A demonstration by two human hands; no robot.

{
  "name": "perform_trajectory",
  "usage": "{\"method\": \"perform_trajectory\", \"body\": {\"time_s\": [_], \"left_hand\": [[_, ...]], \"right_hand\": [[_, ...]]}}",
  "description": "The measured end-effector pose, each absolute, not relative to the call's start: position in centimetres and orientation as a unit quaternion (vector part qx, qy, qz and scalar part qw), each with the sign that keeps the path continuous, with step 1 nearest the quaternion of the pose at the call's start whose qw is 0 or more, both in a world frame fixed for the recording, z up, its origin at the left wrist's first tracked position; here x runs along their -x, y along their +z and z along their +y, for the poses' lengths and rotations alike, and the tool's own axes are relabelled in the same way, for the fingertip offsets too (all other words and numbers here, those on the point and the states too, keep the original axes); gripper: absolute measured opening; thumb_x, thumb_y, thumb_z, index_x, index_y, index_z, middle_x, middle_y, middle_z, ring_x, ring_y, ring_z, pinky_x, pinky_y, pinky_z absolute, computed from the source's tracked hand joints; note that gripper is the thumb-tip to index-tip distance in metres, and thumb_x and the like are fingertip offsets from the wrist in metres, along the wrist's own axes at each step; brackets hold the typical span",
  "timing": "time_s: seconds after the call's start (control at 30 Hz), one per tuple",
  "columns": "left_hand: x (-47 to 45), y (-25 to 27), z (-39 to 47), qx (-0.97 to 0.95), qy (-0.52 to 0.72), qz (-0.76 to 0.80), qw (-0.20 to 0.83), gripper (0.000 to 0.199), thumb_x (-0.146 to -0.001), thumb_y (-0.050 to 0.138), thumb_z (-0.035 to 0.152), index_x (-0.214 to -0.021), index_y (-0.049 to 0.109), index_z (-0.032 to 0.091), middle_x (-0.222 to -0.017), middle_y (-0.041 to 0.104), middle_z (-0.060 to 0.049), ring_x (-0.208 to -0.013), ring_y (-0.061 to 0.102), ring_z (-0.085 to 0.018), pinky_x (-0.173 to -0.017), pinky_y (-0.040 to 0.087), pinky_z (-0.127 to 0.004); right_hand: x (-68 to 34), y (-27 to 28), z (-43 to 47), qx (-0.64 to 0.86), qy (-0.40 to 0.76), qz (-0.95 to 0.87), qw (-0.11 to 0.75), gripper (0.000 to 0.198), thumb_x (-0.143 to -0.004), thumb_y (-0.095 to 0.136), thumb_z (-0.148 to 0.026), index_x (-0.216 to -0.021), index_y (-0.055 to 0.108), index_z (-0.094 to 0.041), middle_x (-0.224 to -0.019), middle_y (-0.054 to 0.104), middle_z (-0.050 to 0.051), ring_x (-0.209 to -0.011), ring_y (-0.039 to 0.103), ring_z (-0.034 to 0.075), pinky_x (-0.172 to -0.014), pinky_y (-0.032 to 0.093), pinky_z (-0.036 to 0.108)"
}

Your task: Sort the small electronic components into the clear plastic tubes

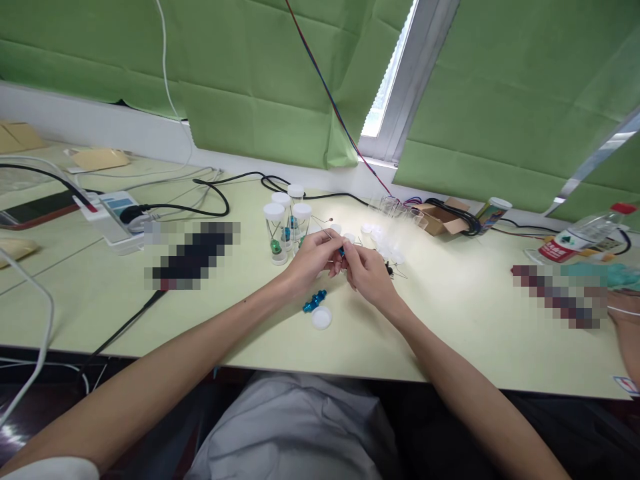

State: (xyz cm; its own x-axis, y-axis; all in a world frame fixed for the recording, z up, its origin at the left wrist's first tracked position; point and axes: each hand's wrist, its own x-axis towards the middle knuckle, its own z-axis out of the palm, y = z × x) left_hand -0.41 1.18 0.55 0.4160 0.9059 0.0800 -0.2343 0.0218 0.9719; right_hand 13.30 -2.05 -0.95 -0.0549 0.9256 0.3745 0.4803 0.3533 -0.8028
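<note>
My left hand (313, 257) and my right hand (369, 272) meet above the table, fingers pinched together around a small blue part (342, 251). A thin dark wire sticks up by the left fingertips; the fingers cover most of what is held. On the table just below lie blue metal fittings (315, 301), beside a round white lid (321, 318). Left of my left hand stand several clear tubes with white caps (274, 212); green and blue parts with thin wires show inside. More white caps (387, 243) and thin dark wires lie behind my right hand.
Clear empty tubes (395, 207) stand at the back near an open cardboard box (445, 217) and a can (493, 215). A bottle with a red cap (580, 237) and another person's arm (627, 327) are at right. A power strip (117, 217) and cables occupy the left.
</note>
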Motion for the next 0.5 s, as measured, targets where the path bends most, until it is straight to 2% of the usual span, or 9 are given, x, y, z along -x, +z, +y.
{"method": "perform_trajectory", "body": {"time_s": [0.5], "left_hand": [[0.37, 0.94, 1.08, -0.557, 0.42, 0.356, 0.621, 0.017, -0.084, 0.062, 0.026, -0.07, 0.054, 0.018, -0.056, 0.055, -0.001, -0.047, 0.052, -0.01, -0.044, 0.037, -0.021]], "right_hand": [[-13.44, -1.22, -1.83, 0.52, 0.238, -0.697, 0.432, 0.056, -0.102, 0.031, -0.053, -0.058, 0.048, -0.022, -0.045, 0.051, -0.001, -0.052, 0.052, 0.016, -0.064, 0.038, 0.029]]}}
